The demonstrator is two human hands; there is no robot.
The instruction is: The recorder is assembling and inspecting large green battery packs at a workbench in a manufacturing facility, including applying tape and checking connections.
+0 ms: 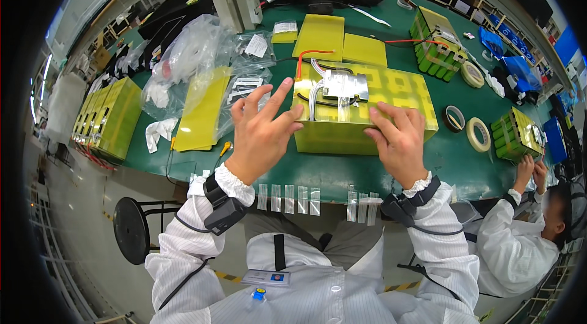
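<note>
Boxy battery pack (351, 134) looked yellow-green, silver plate (347, 85) and red wire (315, 52) on top | left hand (262, 134) spread wide | right hand (400, 140) bent at front edge, grip unclear

Yellow-green block (359, 114) lies flat on the green table (449, 165), wired silver plate (348, 85) taped atop.

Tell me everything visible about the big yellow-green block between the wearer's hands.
The block is a box shape lying flat on the green table, its faces looking like smooth board, the top patterned lighter and darker. On top sits a silver plate with white wires, black cables and a red wire. Clear tape runs from the plate toward the near edge. The right hand appears to touch that edge; the left hand is at the near left corner, contact unclear.
</note>
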